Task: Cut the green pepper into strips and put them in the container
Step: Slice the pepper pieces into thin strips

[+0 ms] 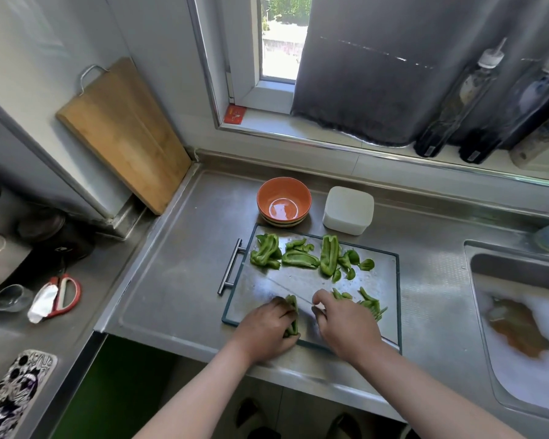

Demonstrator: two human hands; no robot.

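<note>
On the steel cutting board my left hand holds down a green pepper piece with curled fingers. My right hand grips a knife whose blade runs up and left across the board, right beside that piece. Cut pepper strips lie just right of my right hand. Several larger pepper pieces are spread along the board's far side. An orange bowl and a white plastic container stand behind the board, both with nothing in them.
A sink with foamy water lies to the right. A wooden board leans in the left corner. Red scissors, a small glass bowl and a phone sit on the left counter. Bottles stand on the windowsill.
</note>
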